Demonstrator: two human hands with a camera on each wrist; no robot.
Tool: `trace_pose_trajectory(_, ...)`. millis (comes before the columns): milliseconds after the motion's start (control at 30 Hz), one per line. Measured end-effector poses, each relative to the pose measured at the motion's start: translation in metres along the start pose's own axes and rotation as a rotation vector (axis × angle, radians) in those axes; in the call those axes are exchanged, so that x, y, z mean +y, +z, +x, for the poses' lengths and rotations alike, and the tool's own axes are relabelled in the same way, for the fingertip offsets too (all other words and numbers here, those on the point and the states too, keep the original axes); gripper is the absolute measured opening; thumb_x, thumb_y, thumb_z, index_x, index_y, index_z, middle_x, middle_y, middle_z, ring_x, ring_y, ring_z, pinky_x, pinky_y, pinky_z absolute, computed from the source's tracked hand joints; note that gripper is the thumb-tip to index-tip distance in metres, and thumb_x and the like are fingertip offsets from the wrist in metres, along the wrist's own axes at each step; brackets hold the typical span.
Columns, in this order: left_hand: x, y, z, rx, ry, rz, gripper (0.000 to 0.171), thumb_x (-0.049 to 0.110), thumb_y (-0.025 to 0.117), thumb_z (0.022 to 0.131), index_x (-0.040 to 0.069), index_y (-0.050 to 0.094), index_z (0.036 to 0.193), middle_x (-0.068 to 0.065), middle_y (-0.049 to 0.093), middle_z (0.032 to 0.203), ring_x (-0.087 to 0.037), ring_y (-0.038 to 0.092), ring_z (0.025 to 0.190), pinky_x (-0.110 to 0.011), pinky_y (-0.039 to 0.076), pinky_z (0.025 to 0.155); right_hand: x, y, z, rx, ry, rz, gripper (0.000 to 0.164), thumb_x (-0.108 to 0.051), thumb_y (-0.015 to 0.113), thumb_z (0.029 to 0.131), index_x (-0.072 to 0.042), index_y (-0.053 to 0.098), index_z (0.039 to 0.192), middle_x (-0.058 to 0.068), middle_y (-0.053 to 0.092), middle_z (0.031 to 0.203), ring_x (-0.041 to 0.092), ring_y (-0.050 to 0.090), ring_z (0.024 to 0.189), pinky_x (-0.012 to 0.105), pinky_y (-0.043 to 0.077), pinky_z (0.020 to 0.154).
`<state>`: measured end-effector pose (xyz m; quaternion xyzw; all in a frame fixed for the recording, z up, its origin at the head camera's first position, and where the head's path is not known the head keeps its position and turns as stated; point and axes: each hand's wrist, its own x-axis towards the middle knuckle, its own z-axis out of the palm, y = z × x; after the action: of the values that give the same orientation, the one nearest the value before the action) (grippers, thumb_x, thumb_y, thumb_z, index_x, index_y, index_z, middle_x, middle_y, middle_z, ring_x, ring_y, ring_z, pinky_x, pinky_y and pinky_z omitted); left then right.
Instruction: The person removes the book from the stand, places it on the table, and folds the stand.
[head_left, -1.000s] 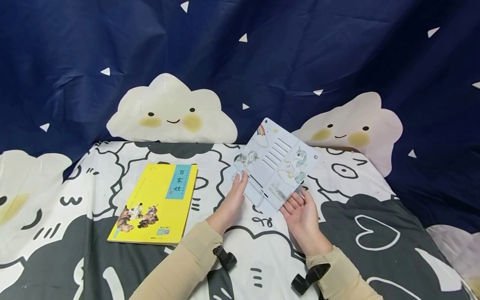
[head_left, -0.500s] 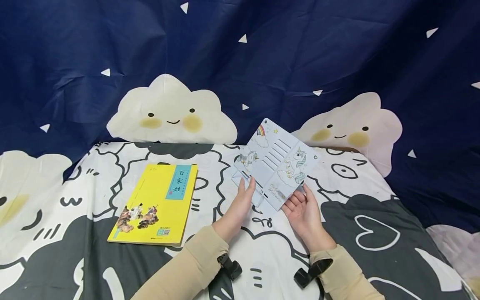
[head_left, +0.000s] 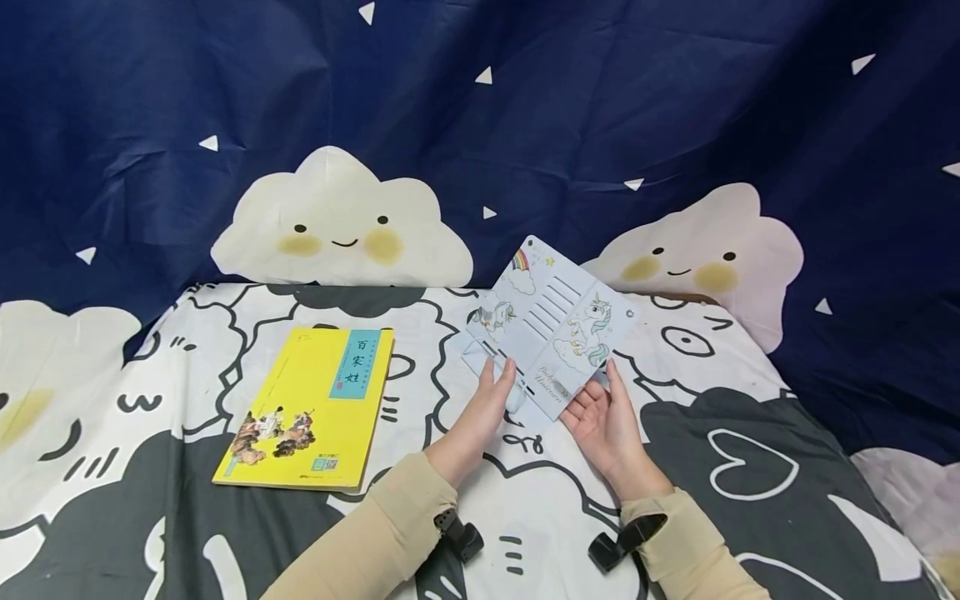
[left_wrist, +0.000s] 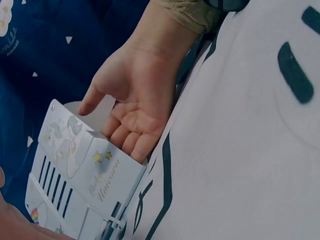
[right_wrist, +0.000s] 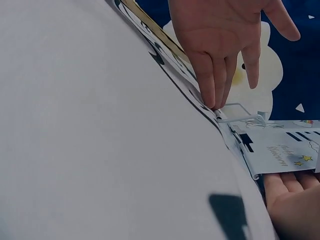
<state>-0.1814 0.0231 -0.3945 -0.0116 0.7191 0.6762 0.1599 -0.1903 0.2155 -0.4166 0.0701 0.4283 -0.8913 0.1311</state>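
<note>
A pale blue folding book stand with unicorn drawings, a rainbow and dark slots is tilted in front of me in the head view. My left hand is at its lower left edge, with fingers extended and fingertips close to the thin wire holder in the right wrist view. Under the lower right edge lies my right hand, palm up. Its fingers run beneath the panel, where their tips are hidden. The right thumb points away from the panel in the left wrist view.
To the left lies a yellow book with a blue title label. Everything rests on a black-and-white patterned cloth. Behind it hangs a dark blue curtain with white triangles and smiling clouds.
My left hand has moved a little to the right along the stand's lower edge. The right hand has shifted only slightly, its thumb now more upright. The stand and book stay put.
</note>
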Motion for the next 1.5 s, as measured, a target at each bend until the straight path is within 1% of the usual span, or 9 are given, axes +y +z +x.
trace_pose_trajectory(200, 0.000, -0.001, 0.002, -0.010, 0.002, 0.000, 0.085, 0.068, 0.029, 0.099, 0.018, 0.001, 0.161, -0.013, 0.006, 0.168, -0.037, 0.005, 0.154, -0.062, 0.003, 0.122, 0.003, 0.001, -0.001, 0.014, -0.026, -0.013, 0.059, -0.067, 0.036, 0.098, -0.020, 0.063, 0.120, -0.001, 0.073, 0.117, 0.013, 0.063, 0.121, 0.033, 0.048, 0.108)
trace_pose_trajectory(433, -0.001, -0.007, 0.006, -0.016, -0.007, -0.014, 0.085, 0.069, 0.029, 0.098, 0.018, 0.004, 0.161, -0.013, 0.008, 0.167, -0.038, 0.009, 0.153, -0.063, 0.004, 0.122, 0.007, 0.005, -0.003, 0.075, -0.023, -0.074, 0.090, -0.082, 0.019, 0.088, -0.014, 0.046, 0.140, -0.003, 0.071, 0.118, 0.013, 0.063, 0.121, 0.039, 0.043, 0.112)
trace_pose_trajectory(533, 0.000, -0.009, 0.007, -0.018, -0.011, -0.018, 0.085, 0.070, 0.029, 0.098, 0.018, 0.005, 0.161, -0.012, 0.009, 0.167, -0.037, 0.008, 0.154, -0.063, 0.004, 0.121, 0.007, 0.006, -0.003, 0.094, -0.018, -0.073, 0.094, -0.083, 0.018, 0.087, -0.012, 0.041, 0.145, -0.002, 0.071, 0.118, 0.014, 0.062, 0.122, 0.042, 0.042, 0.112)
trace_pose_trajectory(633, 0.000, -0.011, 0.008, -0.021, -0.008, -0.017, 0.084, 0.069, 0.028, 0.098, 0.018, 0.005, 0.161, -0.012, 0.009, 0.167, -0.037, 0.007, 0.154, -0.064, 0.005, 0.121, 0.008, 0.007, -0.004, 0.086, -0.010, -0.068, 0.093, -0.082, 0.018, 0.087, -0.013, 0.042, 0.144, -0.002, 0.071, 0.118, 0.014, 0.063, 0.122, 0.043, 0.044, 0.110)
trace_pose_trajectory(833, 0.001, -0.017, 0.011, -0.017, -0.009, -0.019, 0.083, 0.069, 0.026, 0.099, 0.018, 0.004, 0.161, -0.013, 0.008, 0.167, -0.037, 0.008, 0.154, -0.063, 0.005, 0.122, 0.010, 0.010, -0.006, 0.060, 0.010, -0.055, 0.083, -0.080, 0.018, 0.089, -0.016, 0.051, 0.132, 0.000, 0.071, 0.116, 0.016, 0.066, 0.116, 0.047, 0.049, 0.104)
trace_pose_trajectory(1000, 0.002, -0.022, 0.013, -0.013, -0.015, -0.031, 0.084, 0.070, 0.026, 0.098, 0.019, 0.004, 0.161, -0.011, 0.006, 0.168, -0.035, 0.005, 0.154, -0.061, 0.003, 0.122, 0.013, 0.011, -0.007, 0.036, -0.005, -0.044, 0.074, -0.076, 0.024, 0.091, -0.019, 0.063, 0.118, 0.001, 0.075, 0.110, 0.017, 0.068, 0.113, 0.045, 0.054, 0.098)
trace_pose_trajectory(1133, 0.002, -0.021, 0.013, -0.002, -0.026, -0.032, 0.085, 0.070, 0.026, 0.098, 0.018, 0.004, 0.161, -0.012, 0.007, 0.168, -0.035, 0.005, 0.154, -0.060, 0.003, 0.123, 0.015, 0.009, -0.007, 0.020, -0.026, -0.048, 0.069, -0.073, 0.026, 0.093, -0.020, 0.068, 0.108, 0.001, 0.076, 0.104, 0.015, 0.070, 0.109, 0.042, 0.057, 0.093)
trace_pose_trajectory(1267, 0.003, -0.015, 0.011, 0.009, -0.040, -0.029, 0.084, 0.068, 0.025, 0.099, 0.016, 0.003, 0.161, -0.014, 0.007, 0.167, -0.035, 0.005, 0.154, -0.059, 0.004, 0.123, 0.017, 0.007, -0.007, -0.002, -0.064, -0.060, 0.067, -0.070, 0.025, 0.095, -0.020, 0.066, 0.111, -0.001, 0.075, 0.104, 0.014, 0.070, 0.107, 0.039, 0.057, 0.095)
trace_pose_trajectory(1500, 0.005, -0.005, 0.005, 0.023, -0.001, 0.023, 0.083, 0.064, 0.024, 0.101, 0.011, 0.003, 0.160, -0.017, 0.003, 0.167, -0.035, 0.000, 0.155, -0.057, 0.001, 0.124, 0.017, 0.008, -0.006, -0.059, -0.100, -0.089, 0.062, -0.067, 0.026, 0.097, -0.023, 0.061, 0.121, -0.004, 0.074, 0.113, 0.012, 0.068, 0.113, 0.036, 0.054, 0.099)
